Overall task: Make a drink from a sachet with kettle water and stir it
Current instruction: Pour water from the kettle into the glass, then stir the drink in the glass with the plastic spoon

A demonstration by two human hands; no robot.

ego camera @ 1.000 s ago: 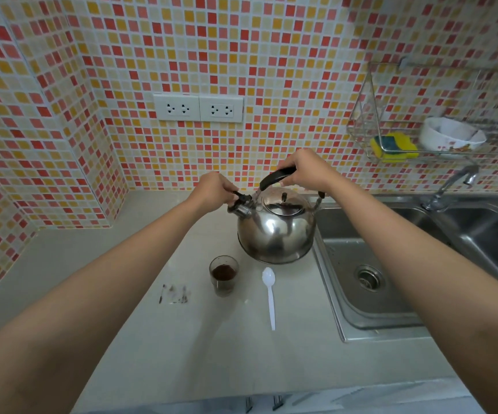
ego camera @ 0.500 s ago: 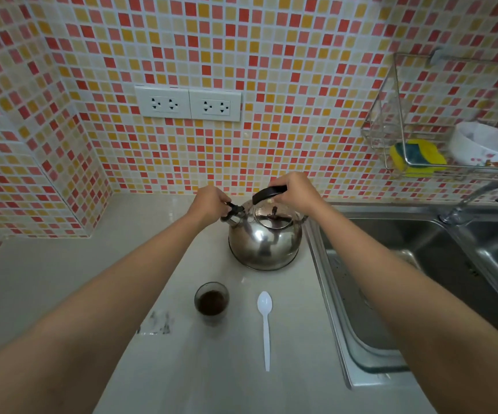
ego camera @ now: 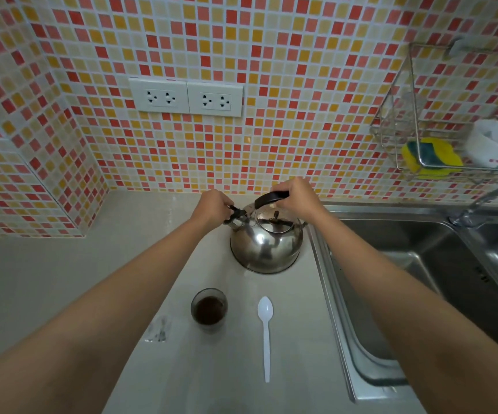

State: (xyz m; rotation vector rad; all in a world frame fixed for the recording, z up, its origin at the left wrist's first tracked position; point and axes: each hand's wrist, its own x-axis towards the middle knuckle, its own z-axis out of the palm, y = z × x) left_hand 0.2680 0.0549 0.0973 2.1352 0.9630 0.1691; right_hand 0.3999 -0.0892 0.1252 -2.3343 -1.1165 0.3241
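The round polished steel kettle (ego camera: 267, 246) is mirror-bright, with a matt black plastic handle (ego camera: 271, 197). The small clear glass tumbler (ego camera: 209, 309) holds dark brown powder. The white plastic spoon (ego camera: 266, 327) looks smooth and glossy on the pale, smooth stone-like countertop (ego camera: 71, 279). The brushed stainless-steel sink (ego camera: 421, 282) has a satin sheen.

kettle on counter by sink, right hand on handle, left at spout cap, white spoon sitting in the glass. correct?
Not quite. In the head view the white spoon lies flat on the counter to the right of the glass, not in it. The rest holds: the kettle stands by the sink, right hand on its handle, left hand at the spout cap.
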